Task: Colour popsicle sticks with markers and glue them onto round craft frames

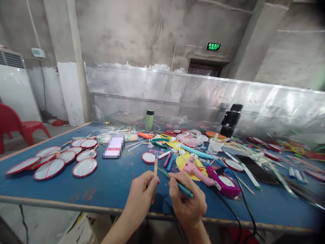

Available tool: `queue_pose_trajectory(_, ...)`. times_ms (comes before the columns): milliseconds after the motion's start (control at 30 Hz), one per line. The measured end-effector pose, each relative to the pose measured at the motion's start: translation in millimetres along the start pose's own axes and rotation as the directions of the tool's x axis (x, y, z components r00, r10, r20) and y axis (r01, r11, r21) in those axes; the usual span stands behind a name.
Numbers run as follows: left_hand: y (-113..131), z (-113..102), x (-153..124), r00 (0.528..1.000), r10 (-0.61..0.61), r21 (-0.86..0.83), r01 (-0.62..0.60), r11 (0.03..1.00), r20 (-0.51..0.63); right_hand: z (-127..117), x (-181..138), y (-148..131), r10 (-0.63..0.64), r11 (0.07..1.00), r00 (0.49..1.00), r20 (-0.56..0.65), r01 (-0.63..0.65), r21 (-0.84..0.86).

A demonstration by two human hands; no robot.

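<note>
Near the front edge of the blue table, my left hand (142, 189) is closed and pinches a flat wooden craft stick (155, 164) that points upward. Just to its right, my right hand (189, 201) is wrapped round a teal marker pen (186, 191), its tip end directed toward the stick. Whether the tip touches the stick I cannot tell. Behind the hands lie a small round red-rimmed disc (148, 158), a purple marker (167, 160) and a blue marker (170, 163). A pink glue gun (200, 174) rests to the right of them on a yellow piece.
Several red-rimmed round discs (85, 167) overlap on the left. A phone (114, 147) lies behind them. At right are a purple device (224, 183) with black cables, a white cup (215, 145), and a dark phone (256, 169). A green bottle (149, 120) stands before the perforated metal panel (152, 91).
</note>
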State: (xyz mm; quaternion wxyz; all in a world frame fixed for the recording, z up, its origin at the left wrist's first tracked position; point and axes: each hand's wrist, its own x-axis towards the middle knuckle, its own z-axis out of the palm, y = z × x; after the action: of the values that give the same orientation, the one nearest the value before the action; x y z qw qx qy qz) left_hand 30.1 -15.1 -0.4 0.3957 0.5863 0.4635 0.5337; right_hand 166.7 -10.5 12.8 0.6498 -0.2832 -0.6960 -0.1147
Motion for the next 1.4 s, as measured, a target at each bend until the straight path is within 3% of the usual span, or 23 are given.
queue_pose_trajectory(1400, -2.5, 0.7, 1.9, 1.0, 0.021, -0.004, -0.021, 1.0, 0.012, 2.8, -2.0, 3.6, -0.06, 0.997, 0.998, 0.011, 0.06, -0.042)
